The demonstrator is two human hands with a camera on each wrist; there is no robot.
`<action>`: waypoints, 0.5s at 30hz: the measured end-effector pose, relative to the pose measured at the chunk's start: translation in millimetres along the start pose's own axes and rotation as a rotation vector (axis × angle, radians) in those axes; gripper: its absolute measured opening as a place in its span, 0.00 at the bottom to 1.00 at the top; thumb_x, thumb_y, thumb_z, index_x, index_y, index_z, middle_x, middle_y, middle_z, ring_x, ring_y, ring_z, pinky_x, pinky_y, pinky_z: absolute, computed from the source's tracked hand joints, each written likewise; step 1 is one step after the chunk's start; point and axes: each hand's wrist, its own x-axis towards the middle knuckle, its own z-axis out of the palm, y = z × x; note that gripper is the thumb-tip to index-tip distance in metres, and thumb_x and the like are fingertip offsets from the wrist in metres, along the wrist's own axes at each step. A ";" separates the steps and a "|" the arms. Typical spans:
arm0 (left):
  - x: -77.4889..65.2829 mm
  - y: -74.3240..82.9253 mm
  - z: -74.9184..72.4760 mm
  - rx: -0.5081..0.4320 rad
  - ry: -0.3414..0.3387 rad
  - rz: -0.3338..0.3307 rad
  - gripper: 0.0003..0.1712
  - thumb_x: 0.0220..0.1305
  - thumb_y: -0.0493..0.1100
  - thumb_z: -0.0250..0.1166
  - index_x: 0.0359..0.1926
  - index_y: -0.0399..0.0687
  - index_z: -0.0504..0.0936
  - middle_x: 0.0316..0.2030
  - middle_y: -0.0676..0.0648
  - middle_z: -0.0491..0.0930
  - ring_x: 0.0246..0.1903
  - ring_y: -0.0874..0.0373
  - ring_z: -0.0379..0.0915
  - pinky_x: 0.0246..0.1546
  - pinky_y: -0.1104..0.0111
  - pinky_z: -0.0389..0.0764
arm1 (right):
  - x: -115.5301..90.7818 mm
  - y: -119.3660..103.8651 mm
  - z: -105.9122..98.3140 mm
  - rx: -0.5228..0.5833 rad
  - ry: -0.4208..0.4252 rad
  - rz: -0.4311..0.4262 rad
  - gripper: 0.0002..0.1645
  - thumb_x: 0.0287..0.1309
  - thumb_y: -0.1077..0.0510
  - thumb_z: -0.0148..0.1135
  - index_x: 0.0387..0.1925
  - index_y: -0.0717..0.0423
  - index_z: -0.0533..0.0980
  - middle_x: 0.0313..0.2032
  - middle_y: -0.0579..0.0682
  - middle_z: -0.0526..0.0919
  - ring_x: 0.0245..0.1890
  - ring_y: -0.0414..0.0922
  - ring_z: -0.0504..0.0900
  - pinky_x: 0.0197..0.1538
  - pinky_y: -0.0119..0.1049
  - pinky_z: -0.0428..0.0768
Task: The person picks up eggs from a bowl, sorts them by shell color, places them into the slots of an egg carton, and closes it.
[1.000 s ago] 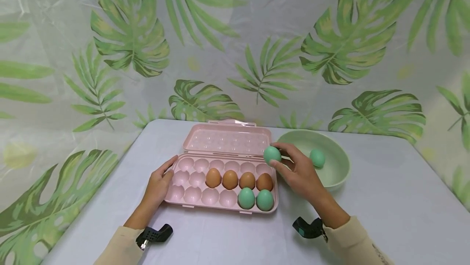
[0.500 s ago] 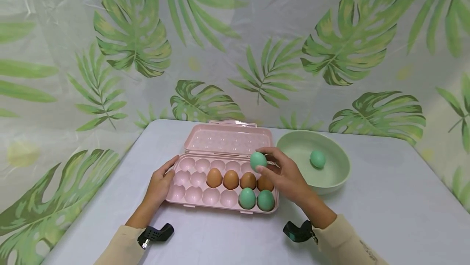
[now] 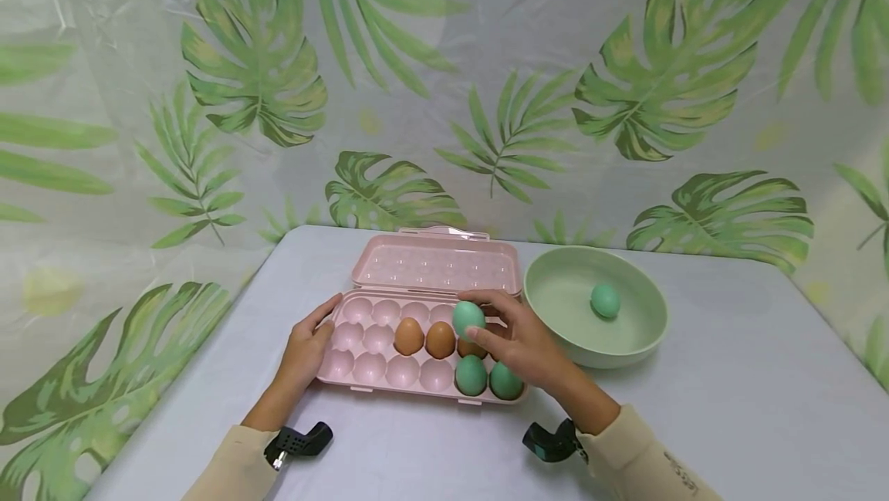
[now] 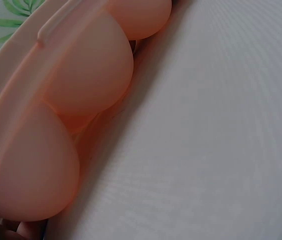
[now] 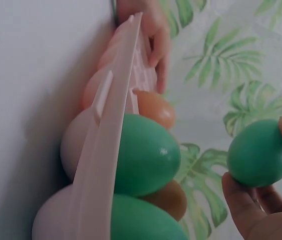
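Observation:
A pink egg box (image 3: 375, 388) lies with its lid (image 3: 437, 262) folded back. My left hand (image 3: 305, 343) grips its left edge, thumb on the rim; only fingertips show in the left wrist view. Between thumb and fingers my right hand (image 3: 521, 339) pinches a green egg (image 5: 260, 152), held above the box's right half and apart from it. Brown eggs (image 3: 408, 336) sit in the middle row, the right ones partly hidden by the right hand. Two green eggs (image 3: 471, 375) fill the front row's right cups.
Right of the box stands a pale green bowl (image 3: 562, 292) with one green egg (image 3: 606, 300) inside. A white cloth (image 3: 417, 447) covers the table. Behind it hangs a leaf-patterned sheet (image 3: 500, 138). Each wrist wears a black camera (image 3: 299, 441).
My right hand has carried the green egg leftward and slightly down, from beside the bowl to over the brown eggs. The left hand stays on the box's edge.

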 end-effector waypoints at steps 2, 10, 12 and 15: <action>0.2 0.5 0.3 0.006 -0.002 -0.001 0.26 0.71 0.35 0.47 0.68 0.43 0.68 0.68 0.45 0.65 0.70 0.54 0.53 0.70 0.58 0.54 | 0.6 -0.2 1.4 -0.002 0.005 0.002 0.25 0.61 0.63 0.62 0.60 0.58 0.71 0.55 0.54 0.75 0.55 0.54 0.75 0.56 0.36 0.77; -1.8 1.5 -0.5 0.013 0.006 -0.002 0.26 0.70 0.35 0.47 0.68 0.43 0.68 0.68 0.45 0.65 0.69 0.54 0.54 0.69 0.58 0.55 | 5.5 1.7 8.9 -0.163 0.029 -0.002 0.24 0.57 0.62 0.67 0.56 0.57 0.73 0.48 0.50 0.79 0.44 0.49 0.82 0.48 0.40 0.82; -1.9 1.4 -0.4 0.015 0.004 0.001 0.26 0.70 0.35 0.47 0.68 0.42 0.68 0.68 0.45 0.65 0.69 0.54 0.53 0.69 0.58 0.55 | 5.3 1.5 11.2 -0.200 0.037 0.014 0.24 0.56 0.60 0.68 0.55 0.56 0.74 0.47 0.49 0.80 0.43 0.48 0.82 0.47 0.39 0.82; -2.1 1.8 0.2 0.024 0.004 0.006 0.26 0.70 0.35 0.47 0.68 0.42 0.68 0.68 0.45 0.65 0.70 0.54 0.53 0.69 0.57 0.55 | 4.1 1.6 14.5 -0.245 0.045 0.027 0.24 0.54 0.58 0.70 0.53 0.55 0.74 0.46 0.47 0.80 0.41 0.45 0.82 0.45 0.36 0.83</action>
